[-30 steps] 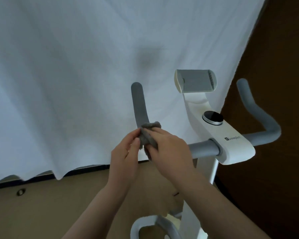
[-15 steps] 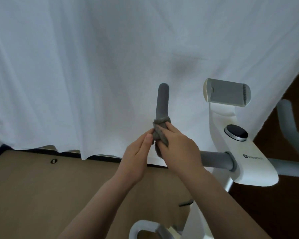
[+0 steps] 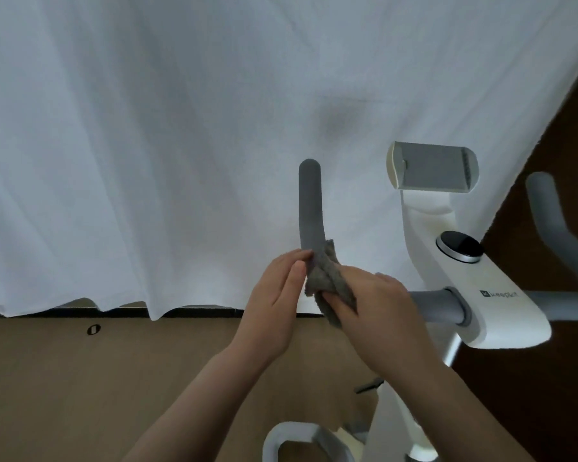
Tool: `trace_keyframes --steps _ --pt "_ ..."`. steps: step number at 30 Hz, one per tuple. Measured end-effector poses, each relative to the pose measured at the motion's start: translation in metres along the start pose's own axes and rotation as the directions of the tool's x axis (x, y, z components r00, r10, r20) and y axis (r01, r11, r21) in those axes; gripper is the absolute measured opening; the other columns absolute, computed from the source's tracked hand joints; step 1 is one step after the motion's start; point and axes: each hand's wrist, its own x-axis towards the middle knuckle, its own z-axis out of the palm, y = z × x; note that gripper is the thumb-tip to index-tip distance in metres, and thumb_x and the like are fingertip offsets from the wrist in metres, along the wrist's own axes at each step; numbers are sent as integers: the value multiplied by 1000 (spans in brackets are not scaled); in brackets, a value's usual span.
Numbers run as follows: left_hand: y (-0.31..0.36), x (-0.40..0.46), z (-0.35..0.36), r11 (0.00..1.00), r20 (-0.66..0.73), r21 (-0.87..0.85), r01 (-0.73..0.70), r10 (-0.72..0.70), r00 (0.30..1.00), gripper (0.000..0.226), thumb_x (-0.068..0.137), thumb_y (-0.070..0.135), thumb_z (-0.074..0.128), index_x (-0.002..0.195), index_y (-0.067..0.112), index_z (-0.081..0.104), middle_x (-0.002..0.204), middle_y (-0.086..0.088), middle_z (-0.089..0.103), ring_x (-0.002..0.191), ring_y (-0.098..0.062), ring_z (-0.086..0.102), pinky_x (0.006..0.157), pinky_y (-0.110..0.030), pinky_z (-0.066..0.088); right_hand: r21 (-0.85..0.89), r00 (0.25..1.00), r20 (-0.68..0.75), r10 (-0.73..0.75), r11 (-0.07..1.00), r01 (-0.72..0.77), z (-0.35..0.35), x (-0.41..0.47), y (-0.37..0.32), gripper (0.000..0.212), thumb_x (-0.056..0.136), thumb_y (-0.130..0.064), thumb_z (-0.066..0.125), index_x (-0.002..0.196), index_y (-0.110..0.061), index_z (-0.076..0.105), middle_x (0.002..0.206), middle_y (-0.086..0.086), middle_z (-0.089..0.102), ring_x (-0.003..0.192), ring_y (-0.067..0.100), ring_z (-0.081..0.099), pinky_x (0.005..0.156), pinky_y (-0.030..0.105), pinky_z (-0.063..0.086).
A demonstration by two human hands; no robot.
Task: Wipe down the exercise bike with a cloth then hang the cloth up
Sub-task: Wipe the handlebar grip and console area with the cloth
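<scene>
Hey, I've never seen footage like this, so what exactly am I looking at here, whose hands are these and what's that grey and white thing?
There is one picture, taken by a camera worn on a person's head, looking forward and down. The two bare arms coming up from the bottom are that person's own.

The white and grey machine is an exercise bike, seen from above. It has a grey padded left handlebar pointing up, a phone or tablet holder and a round dial.

A grey cloth is wrapped around the bend of that handlebar. The right hand grips the cloth, and the left hand touches it from the other side with fairly straight fingers.

Behind hangs a white sheet; below is a brown floor.
</scene>
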Motion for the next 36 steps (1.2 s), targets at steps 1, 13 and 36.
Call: trace_keyframes --steps 1,13,36 --pt "-2 2 -3 999 25 31 -12 11 1000 34 103 33 32 127 31 55 126 19 57 117 7 48 99 -11 37 -37 1000 -12 1 999 -1 0 -2 0 35 98 -46 42 105 -24 68 91 -6 71 78 10 62 109 41 35" --pt "-14 31 -28 999 141 -35 -14 19 990 33 102 35 35 118 31 64 113 21 65 109 4 57 88 -6 39 -280 979 -152 137 944 -176 18 2 -27 18 88 -34 66 104 -27 67 87 -10 71 80 10 68 114 48 15" --pt "-15 67 -70 897 638 196 -397 192 746 58 95 22 55 147 36 33 157 16 22 141 -9 30 112 -41 34 -190 763 -566 314 851 -491 88 14 -76 43 81 -12 71 123 -12 65 121 8 67 117 32 59 110 50 28"
